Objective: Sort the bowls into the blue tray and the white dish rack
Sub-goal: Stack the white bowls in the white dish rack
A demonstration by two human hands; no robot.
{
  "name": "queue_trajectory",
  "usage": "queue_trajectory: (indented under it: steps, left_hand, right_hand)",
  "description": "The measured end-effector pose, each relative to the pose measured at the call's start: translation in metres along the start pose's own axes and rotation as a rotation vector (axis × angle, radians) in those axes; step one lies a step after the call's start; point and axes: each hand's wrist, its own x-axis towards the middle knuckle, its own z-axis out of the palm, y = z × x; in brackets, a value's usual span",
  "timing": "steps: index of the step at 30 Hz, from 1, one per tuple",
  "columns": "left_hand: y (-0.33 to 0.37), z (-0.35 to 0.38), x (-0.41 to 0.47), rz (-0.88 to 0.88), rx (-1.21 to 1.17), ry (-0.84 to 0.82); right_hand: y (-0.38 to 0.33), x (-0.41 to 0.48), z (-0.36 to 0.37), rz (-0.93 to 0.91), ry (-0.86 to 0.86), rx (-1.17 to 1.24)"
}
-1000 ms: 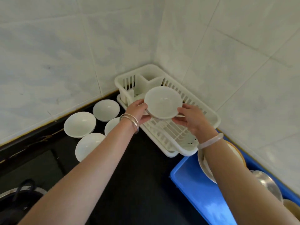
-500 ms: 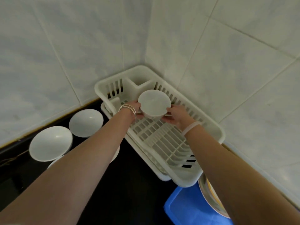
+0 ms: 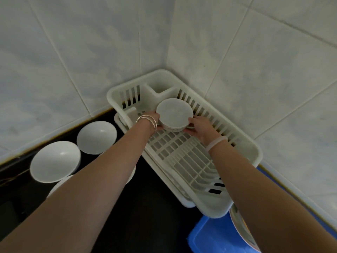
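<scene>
A white bowl [image 3: 174, 114] is held between both hands, low over the far end of the white dish rack [image 3: 255, 152] in the wall corner. My left hand [image 3: 155, 119] grips its left side and my right hand [image 3: 199, 127] its right side. Whether the bowl touches the rack's grid I cannot tell. Two more white bowls [image 3: 96, 136] [image 3: 54, 160] stand on the dark counter at the left, and others are partly hidden under my left forearm. A corner of the blue tray [image 3: 209, 238] shows at the bottom right.
Tiled walls close in behind and to the right of the rack. A plate or bowl rim [image 3: 238, 229] leans in the blue tray beside my right forearm. The dark counter [image 3: 145, 216] runs between the bowls and the rack.
The bowl has moved away from me and down toward the rack's far end, both hands still on it. The view has shifted closer to the corner.
</scene>
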Motion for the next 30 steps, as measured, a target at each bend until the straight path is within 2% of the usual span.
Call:
queue_trajectory:
  steps: [4, 7, 12, 18, 23, 27, 30]
  left_hand:
    - [-0.002, 0.001, 0.003, -0.012, -0.134, 0.045]
    - [-0.004, 0.001, 0.004, -0.017, -0.199, 0.082]
    - [-0.003, -0.006, 0.009, 0.029, -0.051, 0.058]
    - [0.002, -0.019, -0.025, 0.145, 0.093, 0.076]
    - [-0.005, -0.045, -0.09, 0.339, 0.278, 0.121]
    - [-0.029, -0.078, -0.144, 0.414, 0.447, 0.185]
    - [-0.059, -0.104, -0.179, 0.422, 0.488, 0.255]
  right_hand:
    - [0.002, -0.002, 0.0, 0.021, 0.01, 0.086]
    - [0.005, -0.007, 0.001, 0.021, 0.035, 0.035]
    - [0.009, -0.014, 0.001, -0.053, 0.098, -0.097]
    - [-0.002, -0.041, -0.004, -0.237, 0.149, -0.374]
    - [-0.008, -0.09, 0.007, -0.256, 0.015, -0.328]
    - [0.009, -0.141, 0.031, -0.325, -0.096, -0.397]
    - [0.036, -0.169, 0.052, -0.371, -0.14, -0.428]
